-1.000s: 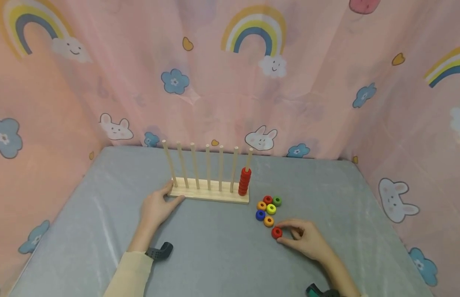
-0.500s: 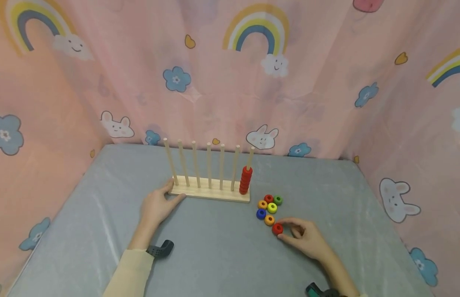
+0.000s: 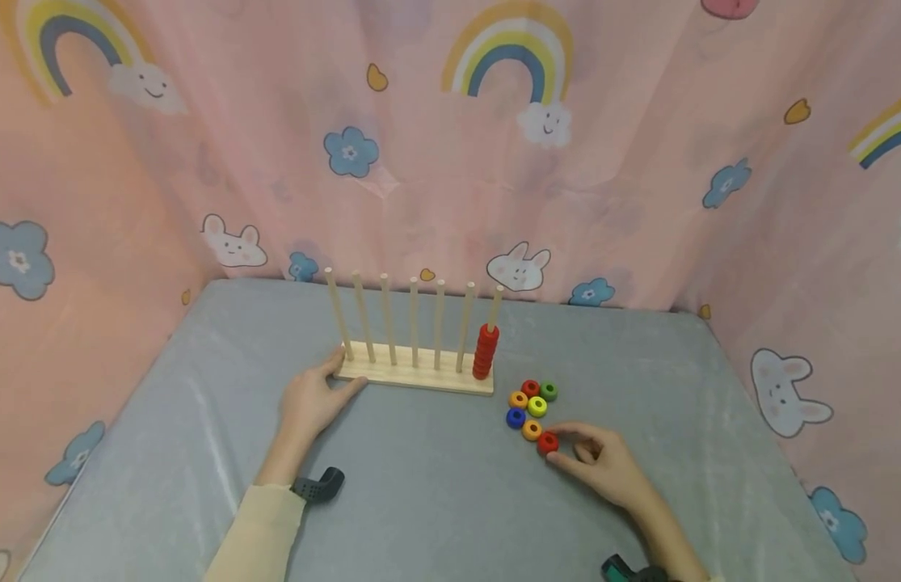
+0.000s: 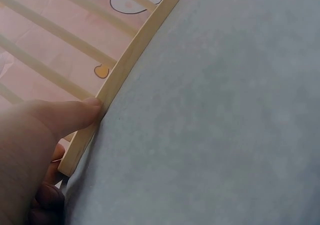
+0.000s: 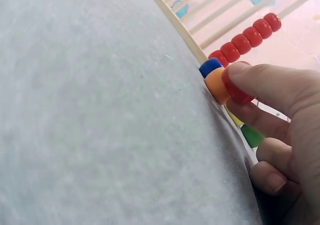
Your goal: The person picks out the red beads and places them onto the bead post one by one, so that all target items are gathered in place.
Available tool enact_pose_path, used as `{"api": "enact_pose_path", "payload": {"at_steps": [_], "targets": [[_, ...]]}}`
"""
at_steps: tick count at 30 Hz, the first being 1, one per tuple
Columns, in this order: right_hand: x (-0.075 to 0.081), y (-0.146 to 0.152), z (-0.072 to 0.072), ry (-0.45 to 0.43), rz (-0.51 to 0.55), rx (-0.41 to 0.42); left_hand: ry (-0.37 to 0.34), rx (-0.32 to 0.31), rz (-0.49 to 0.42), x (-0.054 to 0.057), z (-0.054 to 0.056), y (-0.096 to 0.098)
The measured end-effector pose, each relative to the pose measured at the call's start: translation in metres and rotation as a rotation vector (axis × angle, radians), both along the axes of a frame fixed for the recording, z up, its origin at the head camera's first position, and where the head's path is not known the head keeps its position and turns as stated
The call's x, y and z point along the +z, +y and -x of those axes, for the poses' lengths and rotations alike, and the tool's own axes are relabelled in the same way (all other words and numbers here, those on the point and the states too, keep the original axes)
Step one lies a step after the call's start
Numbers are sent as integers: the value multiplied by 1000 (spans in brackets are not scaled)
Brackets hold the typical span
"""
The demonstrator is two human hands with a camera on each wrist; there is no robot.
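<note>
A wooden peg stand (image 3: 414, 373) with a row of upright pegs is near the back of the table. Several red beads (image 3: 485, 352) are stacked on its rightmost peg; the other pegs are bare. My left hand (image 3: 309, 402) grips the left end of the stand's base, its thumb along the front edge (image 4: 82, 117). Between thumb and index finger my right hand (image 3: 603, 465) pinches a loose red bead (image 3: 548, 444). In the right wrist view this bead (image 5: 242, 87) sits right against an orange bead (image 5: 217, 85), low at the table surface.
Just beyond the held bead lie more beads in two rough rows: an orange bead (image 3: 532, 430), a blue bead (image 3: 516, 417), a yellow bead (image 3: 537, 406), another orange, a red and a green bead (image 3: 548, 391). Pink patterned curtains (image 3: 421, 186) enclose the grey table (image 3: 421, 501).
My right hand has slid the red bead slightly away from me, up to the nearest orange bead. The left hand stays on the stand. The head view has shifted a little.
</note>
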State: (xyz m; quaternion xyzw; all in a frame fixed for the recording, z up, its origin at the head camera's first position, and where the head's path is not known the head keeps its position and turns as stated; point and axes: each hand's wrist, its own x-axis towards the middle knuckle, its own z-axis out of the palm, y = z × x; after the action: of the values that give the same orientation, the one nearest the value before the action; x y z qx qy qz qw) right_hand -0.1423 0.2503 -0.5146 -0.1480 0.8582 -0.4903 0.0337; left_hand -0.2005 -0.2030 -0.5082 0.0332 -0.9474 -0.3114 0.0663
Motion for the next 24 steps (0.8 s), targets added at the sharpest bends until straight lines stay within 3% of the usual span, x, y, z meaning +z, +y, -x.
{"api": "enact_pose_path", "payload": {"at_steps": [17, 24], "targets": [[12, -3, 3, -45, -33, -4, 15, -1, 3, -1, 0, 1], [20, -6, 6, -12, -48, 10, 12, 3, -4, 0, 0, 1]]}}
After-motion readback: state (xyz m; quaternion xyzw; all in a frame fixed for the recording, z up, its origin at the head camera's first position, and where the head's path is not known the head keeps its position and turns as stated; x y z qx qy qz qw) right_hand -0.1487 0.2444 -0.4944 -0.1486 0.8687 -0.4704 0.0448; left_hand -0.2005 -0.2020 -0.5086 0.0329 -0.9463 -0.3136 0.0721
